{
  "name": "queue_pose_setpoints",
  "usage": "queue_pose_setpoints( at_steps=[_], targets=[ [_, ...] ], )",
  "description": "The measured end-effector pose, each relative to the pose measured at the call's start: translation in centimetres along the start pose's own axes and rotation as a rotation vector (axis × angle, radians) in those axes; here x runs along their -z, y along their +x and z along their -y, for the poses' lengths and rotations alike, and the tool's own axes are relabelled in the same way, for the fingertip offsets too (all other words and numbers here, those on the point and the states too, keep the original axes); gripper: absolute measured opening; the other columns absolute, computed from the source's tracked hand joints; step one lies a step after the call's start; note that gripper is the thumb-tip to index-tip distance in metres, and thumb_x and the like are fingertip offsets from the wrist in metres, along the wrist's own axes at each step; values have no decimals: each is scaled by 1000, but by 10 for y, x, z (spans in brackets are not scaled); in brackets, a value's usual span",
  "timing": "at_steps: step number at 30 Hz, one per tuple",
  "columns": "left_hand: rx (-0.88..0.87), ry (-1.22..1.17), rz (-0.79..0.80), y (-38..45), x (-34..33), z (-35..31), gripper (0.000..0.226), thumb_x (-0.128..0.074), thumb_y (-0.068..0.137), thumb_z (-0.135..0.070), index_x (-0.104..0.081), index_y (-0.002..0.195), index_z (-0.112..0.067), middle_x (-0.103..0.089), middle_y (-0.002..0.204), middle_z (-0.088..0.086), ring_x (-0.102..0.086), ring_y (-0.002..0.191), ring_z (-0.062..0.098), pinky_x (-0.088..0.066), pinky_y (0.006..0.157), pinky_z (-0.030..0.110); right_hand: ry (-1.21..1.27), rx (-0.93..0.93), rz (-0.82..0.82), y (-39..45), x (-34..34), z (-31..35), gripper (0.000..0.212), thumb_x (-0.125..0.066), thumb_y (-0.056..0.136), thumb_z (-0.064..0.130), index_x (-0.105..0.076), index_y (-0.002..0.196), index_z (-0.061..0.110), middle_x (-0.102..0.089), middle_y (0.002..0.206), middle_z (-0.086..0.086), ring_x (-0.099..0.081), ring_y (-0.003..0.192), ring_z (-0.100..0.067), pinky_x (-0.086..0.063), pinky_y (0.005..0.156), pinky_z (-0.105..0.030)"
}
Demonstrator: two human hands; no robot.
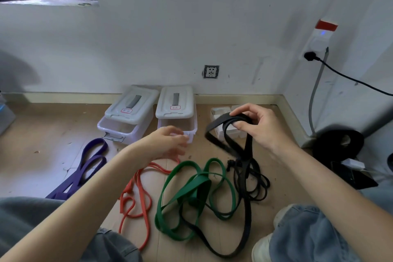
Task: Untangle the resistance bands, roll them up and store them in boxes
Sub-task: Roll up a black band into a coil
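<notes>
My right hand [258,128] grips a looped black resistance band [246,176], lifted above the floor, while its tail trails down under the green band [191,189]. Blurred, with relaxed fingers holding nothing, my left hand [168,142] hovers in front of the right storage box [177,110]. An orange band [138,193] and a purple band [85,168] lie loose on the floor to the left. The left storage box [127,117] stands beside the right one; both have grey lids pushed back, leaving their front parts uncovered.
A small white compartment tray [221,112] sits by the wall behind the black band. At the right stand a dark round object [338,144], a wall socket with a black cable [344,74], and a phone and charger [353,168]. My knees frame the bottom corners.
</notes>
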State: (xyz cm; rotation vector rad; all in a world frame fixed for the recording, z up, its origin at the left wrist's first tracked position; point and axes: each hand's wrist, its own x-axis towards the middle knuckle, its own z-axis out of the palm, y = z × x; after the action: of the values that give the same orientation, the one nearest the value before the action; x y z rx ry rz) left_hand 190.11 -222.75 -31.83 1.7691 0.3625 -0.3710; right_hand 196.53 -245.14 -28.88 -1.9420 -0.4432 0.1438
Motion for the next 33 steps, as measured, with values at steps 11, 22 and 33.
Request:
queue_pose_setpoints(
  at_steps=[11,22,33],
  targets=[
    [-584,90,11,8,-40,4,15,-67,77,-23,-62,91,-24,-72,83,-4,-68,81,9,-52,76,22,261,119,204,-7,-10,24,27,-65,80,-5,-68,85,21,-72,83,4,-67,83,-7,-50,78,-16],
    [-654,490,-207,-6,-15,-17,21,-50,93,-14,-49,74,-22,-48,63,-10,-45,51,-4,-35,50,13,-132,-173,370,-7,5,12,59,-78,73,19,-36,114,23,-69,101,2,-65,95,-12,-49,69,-13],
    [-441,360,32,-8,-19,-7,20,-53,92,-17,-42,78,-12,-42,57,-7,-43,45,2,-40,50,21,42,-20,349,0,14,17,17,-62,86,2,-52,95,12,-71,88,-10,-67,81,-17,-53,83,-27]
  ],
)
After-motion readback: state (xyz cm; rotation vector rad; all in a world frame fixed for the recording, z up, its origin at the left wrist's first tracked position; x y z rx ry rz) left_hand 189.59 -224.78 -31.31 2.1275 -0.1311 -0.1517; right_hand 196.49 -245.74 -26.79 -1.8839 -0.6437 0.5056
